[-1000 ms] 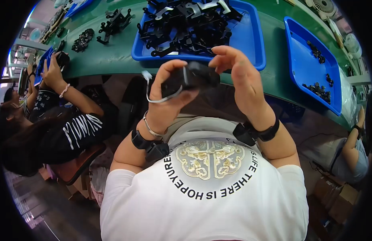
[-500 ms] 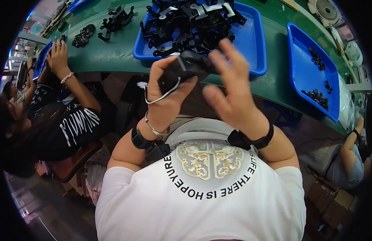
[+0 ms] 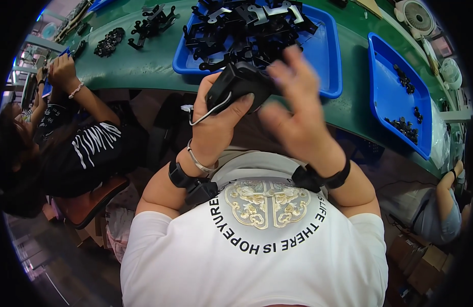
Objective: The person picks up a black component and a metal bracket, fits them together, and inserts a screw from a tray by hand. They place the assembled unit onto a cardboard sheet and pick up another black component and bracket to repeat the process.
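Observation:
My left hand is wrapped round a black plastic device with a rounded body, thumb pressed along its lower side. From the device a thin white cable with a small white plug loops over the hand. Just to the right, my right hand is raised with its fingers spread, smeared by motion. Nothing shows in its grasp, and its fingertips are close to the device's right end. Beyond both hands, a blue tray carries a heap of black brackets, a few of them silvery.
Small black parts and more black brackets lie on the green table at the left. A second blue tray with small black parts stands right. A person sits left; another person's arm shows right.
The black device has turned in my left hand, so more of its rounded body shows. My right hand stays beside it, still moving. The person at the left has shifted their arm leftward.

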`<control>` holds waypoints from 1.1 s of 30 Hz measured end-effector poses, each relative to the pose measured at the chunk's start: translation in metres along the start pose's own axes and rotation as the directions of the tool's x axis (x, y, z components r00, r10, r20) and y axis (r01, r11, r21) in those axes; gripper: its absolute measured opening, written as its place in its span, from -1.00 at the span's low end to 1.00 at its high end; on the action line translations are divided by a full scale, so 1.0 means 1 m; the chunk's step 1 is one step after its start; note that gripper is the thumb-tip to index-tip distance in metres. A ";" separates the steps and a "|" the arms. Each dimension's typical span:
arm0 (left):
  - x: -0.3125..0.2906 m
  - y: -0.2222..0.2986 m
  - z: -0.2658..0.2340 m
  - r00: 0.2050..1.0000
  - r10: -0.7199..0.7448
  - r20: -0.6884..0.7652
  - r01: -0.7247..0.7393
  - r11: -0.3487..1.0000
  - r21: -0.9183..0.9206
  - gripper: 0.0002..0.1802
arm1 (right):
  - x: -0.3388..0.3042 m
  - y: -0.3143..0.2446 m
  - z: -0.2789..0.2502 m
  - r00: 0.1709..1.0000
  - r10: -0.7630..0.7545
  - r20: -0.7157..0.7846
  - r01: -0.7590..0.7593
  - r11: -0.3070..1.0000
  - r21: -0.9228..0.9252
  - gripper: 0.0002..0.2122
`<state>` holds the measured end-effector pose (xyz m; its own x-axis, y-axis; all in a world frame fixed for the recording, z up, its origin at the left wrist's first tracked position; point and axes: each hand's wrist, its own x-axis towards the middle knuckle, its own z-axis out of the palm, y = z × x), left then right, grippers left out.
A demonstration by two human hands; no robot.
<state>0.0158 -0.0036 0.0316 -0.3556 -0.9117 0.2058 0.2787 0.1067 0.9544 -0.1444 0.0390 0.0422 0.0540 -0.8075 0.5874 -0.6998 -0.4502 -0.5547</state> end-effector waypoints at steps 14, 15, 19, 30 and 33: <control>0.000 0.001 -0.002 0.995 -0.094 -0.034 0.084 0.968 -0.236 -0.63 | -0.012 -0.012 -0.003 0.985 -0.162 0.053 0.155 0.982 0.106 -0.27; 0.000 -0.001 -0.001 0.995 -0.093 -0.034 0.084 0.971 -0.222 -0.63 | -0.015 -0.013 0.004 0.993 -0.115 0.041 0.109 0.987 0.122 -0.29; 0.001 -0.002 0.003 0.995 -0.097 -0.029 0.088 0.968 -0.236 -0.65 | -0.012 0.003 -0.002 0.999 -0.032 -0.001 0.032 0.988 0.152 -0.31; 0.002 -0.001 0.005 0.948 -0.318 -0.014 0.288 0.876 -0.388 -0.65 | -0.015 0.007 0.009 0.997 -0.035 0.073 0.028 0.996 0.086 -0.30; 0.003 -0.009 -0.003 0.954 -0.300 0.010 0.280 0.878 -0.387 -0.65 | -0.016 -0.007 0.011 0.979 -0.117 0.169 0.088 0.982 0.167 -0.28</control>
<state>0.0152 -0.0087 0.0228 -0.4314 -0.8979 -0.0882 0.4907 -0.3155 0.8122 -0.1332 0.0508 0.0302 0.2549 -0.8020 0.5402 -0.5631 -0.5773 -0.5913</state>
